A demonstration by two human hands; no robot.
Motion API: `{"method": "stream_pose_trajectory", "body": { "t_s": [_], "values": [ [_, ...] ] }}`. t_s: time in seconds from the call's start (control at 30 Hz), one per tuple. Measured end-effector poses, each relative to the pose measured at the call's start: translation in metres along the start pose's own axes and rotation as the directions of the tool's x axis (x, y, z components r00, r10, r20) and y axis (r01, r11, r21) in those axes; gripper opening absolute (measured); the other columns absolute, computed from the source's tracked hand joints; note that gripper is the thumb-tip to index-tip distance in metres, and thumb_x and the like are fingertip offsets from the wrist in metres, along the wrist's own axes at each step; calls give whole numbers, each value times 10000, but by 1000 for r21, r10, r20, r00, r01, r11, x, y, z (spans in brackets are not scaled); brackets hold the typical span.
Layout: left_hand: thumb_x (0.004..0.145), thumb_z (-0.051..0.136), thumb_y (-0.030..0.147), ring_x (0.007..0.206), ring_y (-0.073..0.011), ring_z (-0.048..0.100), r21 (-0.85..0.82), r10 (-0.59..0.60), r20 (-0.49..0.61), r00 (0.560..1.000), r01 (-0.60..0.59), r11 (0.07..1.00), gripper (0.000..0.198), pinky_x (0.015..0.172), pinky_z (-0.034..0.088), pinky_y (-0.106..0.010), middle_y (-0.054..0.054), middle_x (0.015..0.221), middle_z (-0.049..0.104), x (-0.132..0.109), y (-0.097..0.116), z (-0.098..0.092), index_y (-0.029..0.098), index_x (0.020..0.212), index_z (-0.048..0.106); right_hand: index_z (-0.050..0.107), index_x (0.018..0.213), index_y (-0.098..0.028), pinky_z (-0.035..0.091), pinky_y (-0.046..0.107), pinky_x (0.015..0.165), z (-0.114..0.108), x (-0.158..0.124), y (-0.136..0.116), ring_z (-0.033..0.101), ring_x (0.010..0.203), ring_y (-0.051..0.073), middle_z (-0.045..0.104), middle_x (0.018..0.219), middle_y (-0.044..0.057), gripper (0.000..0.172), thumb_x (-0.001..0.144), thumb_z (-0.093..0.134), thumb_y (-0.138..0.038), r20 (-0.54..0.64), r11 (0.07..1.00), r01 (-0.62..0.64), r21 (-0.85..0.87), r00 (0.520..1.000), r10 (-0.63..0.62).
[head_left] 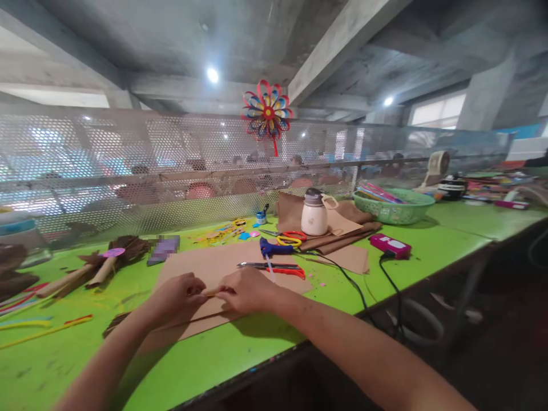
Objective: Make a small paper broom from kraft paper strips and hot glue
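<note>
My left hand (177, 295) and my right hand (248, 290) meet low over a sheet of brown paper (188, 262). Both are closed in a pinch, their fingertips on a small thin tan piece (211, 293) stretched between them; its exact kind is too small to make out. Just behind my right hand lie pliers with red handles (295, 270). Beyond them rests a blue hot glue gun (274, 248), a white glue stick showing at it. Scissors with red and yellow handles (291, 237) lie farther back.
A white bottle (314, 220) stands on folded brown paper, with a green basket (394, 211) to its right. A magenta power strip (389, 246) trails a black cord near the front edge. Rolled brown paper (105, 271) lies left. A perforated screen (128, 165) closes the back.
</note>
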State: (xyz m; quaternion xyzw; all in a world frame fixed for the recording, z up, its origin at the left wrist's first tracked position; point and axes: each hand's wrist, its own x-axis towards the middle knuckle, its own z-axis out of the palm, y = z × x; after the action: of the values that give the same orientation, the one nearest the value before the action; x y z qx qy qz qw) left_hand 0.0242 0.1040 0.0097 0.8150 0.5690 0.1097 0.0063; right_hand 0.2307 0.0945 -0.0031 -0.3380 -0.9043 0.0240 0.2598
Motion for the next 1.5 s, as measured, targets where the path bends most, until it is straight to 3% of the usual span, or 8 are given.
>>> {"method": "stream_pose_trajectory", "body": {
  "t_s": [0.3, 0.53, 0.83, 1.0, 1.2, 1.27, 1.37, 1.5],
  "values": [
    [767, 462, 444, 630, -166, 523, 11, 29, 37, 999, -30, 999, 332, 580, 328, -256, -46, 716, 622, 0, 0, -3, 180, 716, 657, 719, 877, -184, 364, 246, 625, 1, -1, 0, 640, 721, 162, 743, 834, 54, 249, 897, 512, -321, -89, 990, 137, 20, 987, -135],
    [792, 451, 497, 621, -151, 513, 22, 29, 35, 999, -30, 999, 391, 563, 316, -246, -32, 690, 612, -1, 2, -2, 176, 692, 651, 695, 873, -173, 345, 237, 615, -2, -3, 0, 602, 674, 136, 717, 782, 36, 220, 901, 503, -277, -182, 993, 113, 34, 978, -105],
    [777, 496, 403, 625, -147, 517, 54, 61, 20, 998, -62, 997, 286, 564, 319, -249, -34, 714, 631, -2, -2, 0, 184, 711, 668, 664, 806, -168, 349, 222, 636, 2, -5, -2, 581, 680, 122, 697, 787, 39, 255, 919, 463, -277, -179, 995, 102, -1, 979, -100],
    [759, 539, 379, 632, -145, 535, 66, 92, 5, 996, -92, 994, 245, 580, 349, -239, -39, 730, 645, -6, 6, -5, 187, 741, 690, 667, 793, -173, 360, 227, 654, -11, -5, 10, 589, 736, 145, 690, 790, 40, 219, 890, 508, -288, -172, 996, -65, -58, 984, 54],
    [759, 567, 372, 744, -177, 579, 51, 47, 24, 999, -48, 998, 287, 635, 389, -249, -78, 862, 662, -6, 4, -3, 165, 892, 713, 688, 758, -126, 378, 331, 755, -34, -5, 46, 554, 825, 228, 652, 825, 128, 266, 877, 477, -236, -211, 952, -294, -82, 939, 271],
    [756, 580, 370, 756, -181, 581, 46, 48, 24, 999, -49, 998, 288, 645, 394, -251, -77, 875, 661, -5, 2, -2, 165, 907, 715, 698, 879, -140, 359, 374, 850, -40, -10, 41, 503, 984, 265, 634, 990, 132, 200, 833, 557, -274, -200, 960, -260, -107, 951, 235],
    [751, 592, 360, 749, -181, 579, 42, 54, 16, 998, -54, 998, 274, 649, 396, -255, -74, 864, 654, -5, 2, -1, 167, 897, 719, 659, 1054, -178, 335, 417, 906, -41, -23, 17, 425, 1099, 286, 574, 1157, 117, 293, 809, 595, -326, -78, 980, -59, -188, 996, 45],
    [757, 577, 361, 748, -185, 576, 47, 62, -5, 998, -62, 997, 256, 656, 394, -261, -74, 841, 649, -7, 6, -2, 180, 865, 722, 657, 968, -164, 329, 433, 880, -32, -37, -10, 433, 1056, 281, 578, 1126, 136, 231, 868, 514, -315, 133, 956, 103, -276, 989, -68]
  ]
}}
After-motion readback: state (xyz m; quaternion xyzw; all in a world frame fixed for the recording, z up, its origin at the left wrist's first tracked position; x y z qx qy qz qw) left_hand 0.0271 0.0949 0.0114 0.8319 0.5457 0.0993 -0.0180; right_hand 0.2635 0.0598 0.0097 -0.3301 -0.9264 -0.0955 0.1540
